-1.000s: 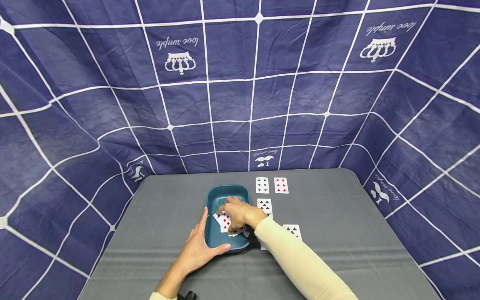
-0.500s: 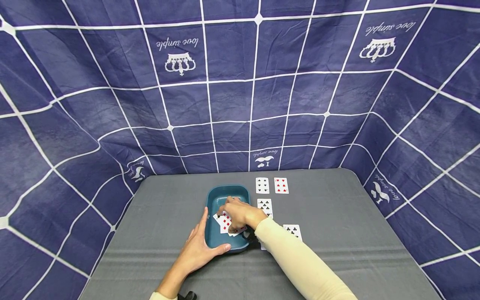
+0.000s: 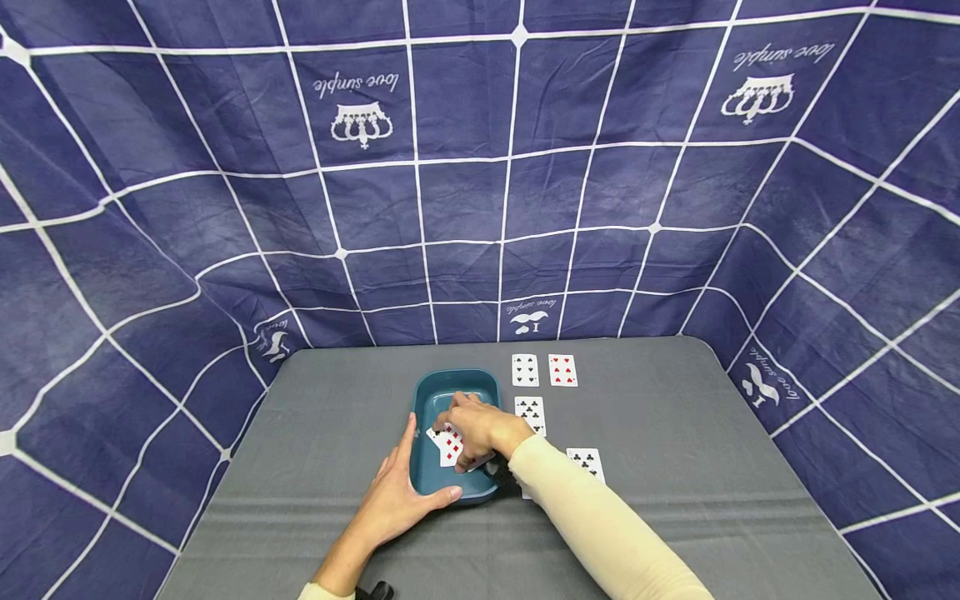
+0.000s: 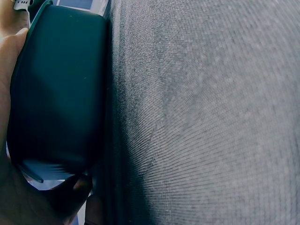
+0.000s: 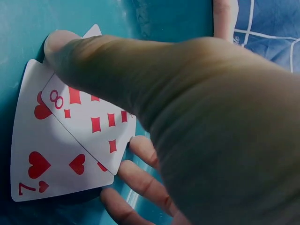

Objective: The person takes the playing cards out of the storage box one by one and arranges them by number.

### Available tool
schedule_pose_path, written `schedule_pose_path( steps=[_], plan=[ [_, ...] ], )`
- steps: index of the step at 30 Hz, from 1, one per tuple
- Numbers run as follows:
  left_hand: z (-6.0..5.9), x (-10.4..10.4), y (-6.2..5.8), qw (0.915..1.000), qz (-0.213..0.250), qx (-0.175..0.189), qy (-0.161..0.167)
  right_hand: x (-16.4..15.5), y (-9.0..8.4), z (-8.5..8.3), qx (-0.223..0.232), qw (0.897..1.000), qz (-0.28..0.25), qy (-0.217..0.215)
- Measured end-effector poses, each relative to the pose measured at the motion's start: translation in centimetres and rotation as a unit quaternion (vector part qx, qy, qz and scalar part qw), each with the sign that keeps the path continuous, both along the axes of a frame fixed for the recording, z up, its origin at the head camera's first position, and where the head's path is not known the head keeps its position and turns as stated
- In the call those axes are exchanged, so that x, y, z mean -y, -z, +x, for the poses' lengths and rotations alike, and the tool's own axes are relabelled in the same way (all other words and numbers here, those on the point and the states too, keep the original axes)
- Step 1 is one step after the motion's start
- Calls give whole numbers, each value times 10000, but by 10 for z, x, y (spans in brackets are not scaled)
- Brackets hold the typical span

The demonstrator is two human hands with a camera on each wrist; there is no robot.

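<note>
Two red cards, the eight of diamonds and the seven of hearts, lay fanned inside the teal tray, and my right hand pinched them, thumb on top and fingers curled beneath. My left hand clasped the tray's near left corner, thumb along its rim. To do this well, I judged, the thumb had to press both cards together so neither slid, while the steadying hand kept the tray from skating on the grey worktop. Right of the tray lay four face-up cards: a black card and a red card beyond its far corner, a club card just beside its right wall, and another club card nearer me. My sleeve crossed above those last ones and could brush them. Checked blue cloth walled the worktop behind the tray.
</note>
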State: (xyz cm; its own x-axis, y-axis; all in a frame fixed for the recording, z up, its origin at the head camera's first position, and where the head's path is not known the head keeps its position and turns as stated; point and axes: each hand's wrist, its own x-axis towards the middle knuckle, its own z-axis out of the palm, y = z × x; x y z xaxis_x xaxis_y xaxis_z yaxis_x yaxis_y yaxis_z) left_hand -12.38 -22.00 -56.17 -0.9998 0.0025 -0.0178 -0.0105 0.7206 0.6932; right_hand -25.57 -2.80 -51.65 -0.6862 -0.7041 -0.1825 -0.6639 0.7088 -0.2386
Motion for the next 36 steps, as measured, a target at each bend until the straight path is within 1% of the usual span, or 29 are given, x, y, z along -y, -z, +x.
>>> schedule_pose_path(
  steps=[6, 16, 23, 30, 36],
  plan=[
    [-1, 1, 0, 10000, -16, 89, 10, 1, 0, -1, -130, 9999, 3, -56],
    [0, 0, -1, 10000, 3, 34, 16, 1, -1, 0, 32, 10000, -76, -2],
    [1, 0, -1, 10000, -54, 52, -24, 1, 0, 1, -52, 9999, -101, -6],
    [1, 0, -1, 9999, -80, 105, -40, 1, 0, 1, 9, 10000, -25, -36],
    [0, 0, 0, 9999, -55, 81, -29, 2, -2, 3, 55, 10000, -15, -16]
  ],
)
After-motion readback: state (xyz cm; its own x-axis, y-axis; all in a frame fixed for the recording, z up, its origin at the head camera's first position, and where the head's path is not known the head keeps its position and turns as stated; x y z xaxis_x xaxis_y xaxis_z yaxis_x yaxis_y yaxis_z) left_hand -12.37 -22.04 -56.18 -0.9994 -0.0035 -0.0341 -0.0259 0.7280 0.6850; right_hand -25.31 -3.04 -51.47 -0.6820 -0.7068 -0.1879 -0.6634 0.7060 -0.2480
